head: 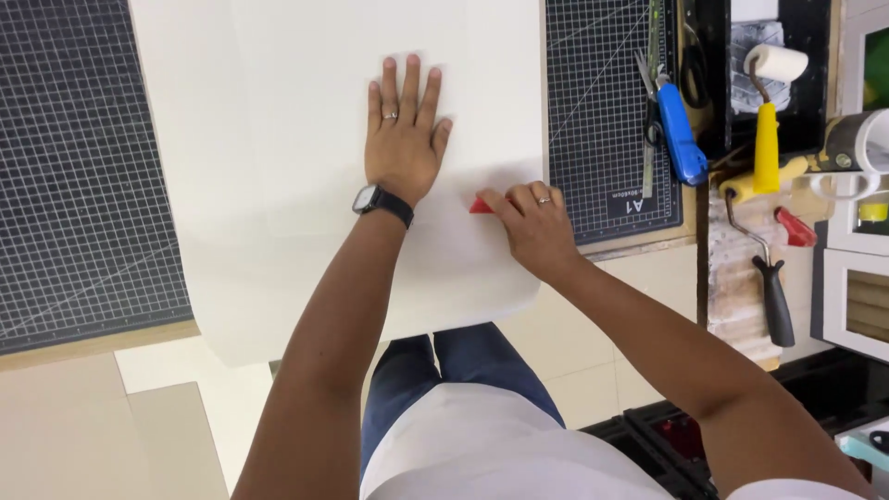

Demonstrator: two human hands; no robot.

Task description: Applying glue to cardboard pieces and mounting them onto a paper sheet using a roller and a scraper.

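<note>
A large white sheet (pixel 306 111) lies across the worktable and hangs over its near edge. My left hand (pixel 403 134) is pressed flat on the sheet, fingers spread, with a ring on one finger and a black watch on the wrist. My right hand (pixel 532 222) is closed around a small red tool (pixel 480 206), only its red tip showing, held against the sheet just right of my left wrist.
Dark gridded cutting mats lie at left (pixel 83 167) and right (pixel 607 102). A blue-handled cutter (pixel 679 130), scissors, a metal ruler, a yellow-handled paint roller (pixel 767 111) and a black-handled roller (pixel 773 296) sit at the right, beside white shelving.
</note>
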